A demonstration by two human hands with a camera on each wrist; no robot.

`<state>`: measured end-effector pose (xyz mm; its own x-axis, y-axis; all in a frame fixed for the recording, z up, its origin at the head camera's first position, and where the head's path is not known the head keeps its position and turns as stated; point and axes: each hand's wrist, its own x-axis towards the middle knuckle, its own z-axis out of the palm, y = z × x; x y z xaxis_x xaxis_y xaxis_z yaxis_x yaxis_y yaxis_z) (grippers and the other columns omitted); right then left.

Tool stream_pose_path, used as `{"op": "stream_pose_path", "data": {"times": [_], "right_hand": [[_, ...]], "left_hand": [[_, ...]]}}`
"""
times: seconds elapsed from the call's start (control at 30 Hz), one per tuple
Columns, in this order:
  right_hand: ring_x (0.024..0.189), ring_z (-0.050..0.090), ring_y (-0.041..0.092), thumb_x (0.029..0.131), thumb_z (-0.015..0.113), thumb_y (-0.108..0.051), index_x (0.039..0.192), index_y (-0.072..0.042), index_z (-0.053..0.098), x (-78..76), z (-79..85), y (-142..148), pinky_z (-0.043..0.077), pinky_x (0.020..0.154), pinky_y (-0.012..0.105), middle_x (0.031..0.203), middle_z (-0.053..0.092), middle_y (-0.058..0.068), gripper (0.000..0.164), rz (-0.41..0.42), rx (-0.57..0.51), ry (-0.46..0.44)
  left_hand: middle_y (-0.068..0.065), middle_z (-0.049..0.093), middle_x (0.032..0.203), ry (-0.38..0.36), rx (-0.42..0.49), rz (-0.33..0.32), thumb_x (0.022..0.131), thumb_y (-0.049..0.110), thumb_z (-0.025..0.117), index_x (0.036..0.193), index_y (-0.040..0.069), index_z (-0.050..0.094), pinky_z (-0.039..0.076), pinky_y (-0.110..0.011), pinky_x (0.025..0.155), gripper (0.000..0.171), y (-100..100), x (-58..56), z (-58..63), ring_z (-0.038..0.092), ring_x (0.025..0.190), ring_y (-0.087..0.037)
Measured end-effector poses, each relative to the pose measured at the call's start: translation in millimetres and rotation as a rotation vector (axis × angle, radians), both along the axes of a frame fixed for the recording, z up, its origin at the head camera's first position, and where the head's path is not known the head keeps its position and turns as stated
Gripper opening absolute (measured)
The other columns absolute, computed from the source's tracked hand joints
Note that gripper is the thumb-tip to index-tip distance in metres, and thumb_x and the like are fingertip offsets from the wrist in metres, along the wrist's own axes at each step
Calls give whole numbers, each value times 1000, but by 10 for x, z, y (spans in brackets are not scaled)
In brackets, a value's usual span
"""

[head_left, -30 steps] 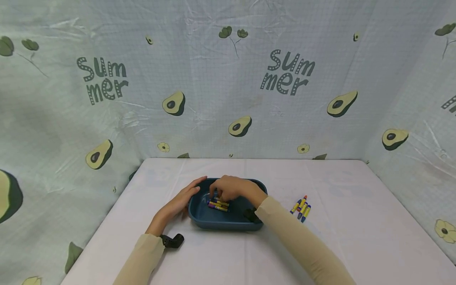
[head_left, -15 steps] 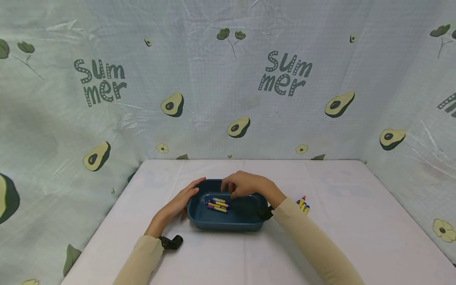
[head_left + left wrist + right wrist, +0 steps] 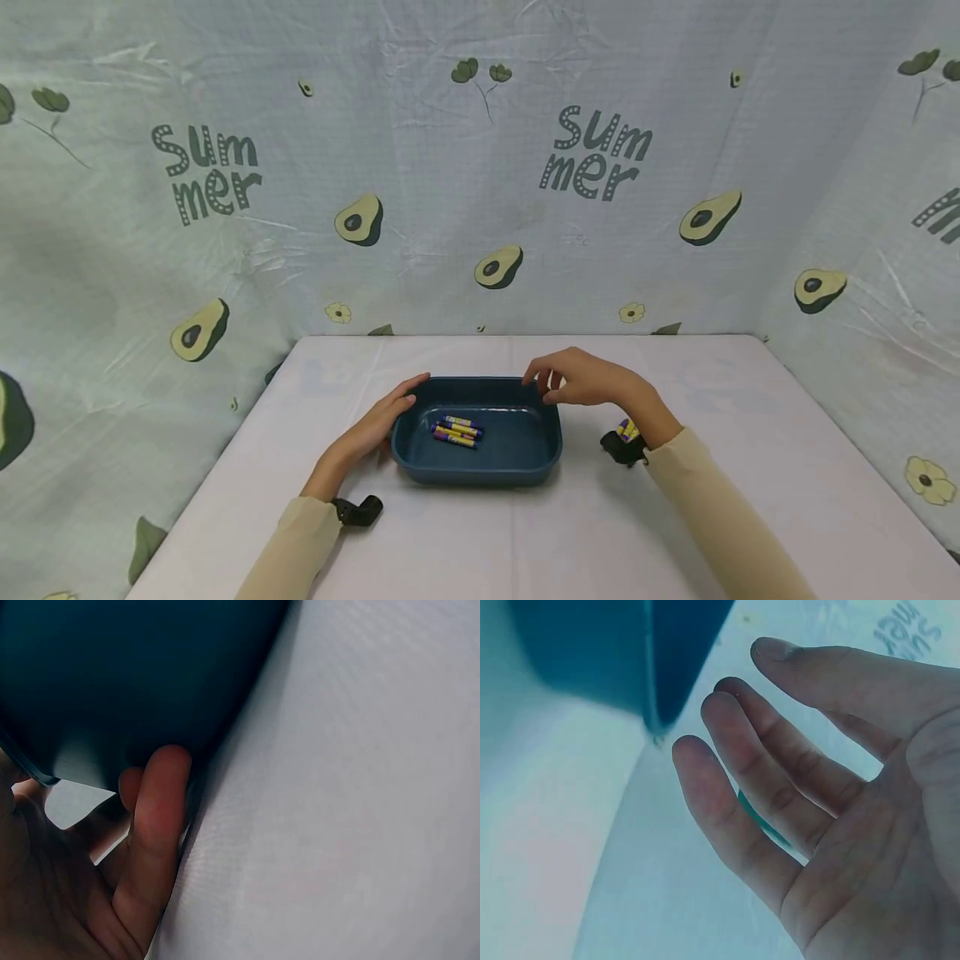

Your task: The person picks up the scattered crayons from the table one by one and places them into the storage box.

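White tabletop (image 3: 450, 542), avocado-print backdrop (image 3: 420, 150) behind & both sides. Few crayons (image 3: 463, 429) in blue bin (image 3: 517, 442), L of ctr. L grip (image 3: 381, 418) relaxed vs bin's L side; R grip (image 3: 588, 379) released, nr far R corner. Other crayons (image 3: 627, 430) part hidden.

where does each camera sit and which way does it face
Head: worn on the head, facing forward and down at the dark blue, rounded-rectangular, plastic-looking tray on the white cloth-covered table; left hand, right hand and beige fabric sleeves show.
Left wrist: worn there, facing the tray's outer wall; only the left hand shows.
Right wrist: worn there, facing the tray and the avocado-printed, whitish sheet backdrop; only the right hand shows.
Shared: head and right wrist both show "summer" lettering.
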<state>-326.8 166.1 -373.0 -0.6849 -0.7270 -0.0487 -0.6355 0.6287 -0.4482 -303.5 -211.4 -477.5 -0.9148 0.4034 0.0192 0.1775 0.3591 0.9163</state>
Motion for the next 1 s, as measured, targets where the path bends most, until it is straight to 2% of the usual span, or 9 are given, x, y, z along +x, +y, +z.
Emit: {"op": "stream_pose_path", "data": {"times": [0.2, 0.37, 0.5, 0.83, 1.0], "right_hand": [[97, 68, 14, 95, 71, -8, 124, -17, 71, 67, -62, 400, 57, 81, 33, 106, 74, 1, 30, -74, -37, 19], [97, 68, 15, 94, 70, -5, 122, -16, 70, 105, -209, 655, 56, 81, 33, 106, 74, 7, 30, -98, -40, 19], [98, 68, 17, 93, 70, -2, 121, -9, 70, 136, -342, 798, 58, 85, 39, 107, 74, 10, 29, -115, -38, 3], [104, 66, 23, 91, 66, 1, 115, -11, 73, 130, -503, 928, 57, 92, 47, 110, 74, 7, 29, -188, -15, -34], [107, 63, 24, 87, 70, 1, 109, -15, 75, 136, -576, 902, 54, 95, 48, 114, 72, 3, 28, -226, 13, -57]], "left_hand": [[-11, 21, 173, 5, 6, -1, 114, 33, 31, 164, 23, 29, 11, -67, 126, 52, -6, 10, 5, 15, 160, -39], [-11, 21, 173, -1, 14, 0, 114, 32, 30, 165, 22, 28, 10, -67, 126, 51, -9, 7, -7, 15, 160, -39], [-11, 20, 173, -3, 19, -7, 114, 31, 30, 165, 22, 28, 10, -67, 126, 51, -4, 6, -10, 15, 161, -39], [-11, 21, 173, 2, 10, 2, 114, 33, 31, 164, 22, 28, 11, -67, 126, 52, -14, 7, -3, 16, 160, -39], [-11, 21, 173, 0, 7, -3, 114, 33, 31, 164, 23, 28, 11, -67, 126, 52, -6, -4, -2, 15, 160, -39]]}}
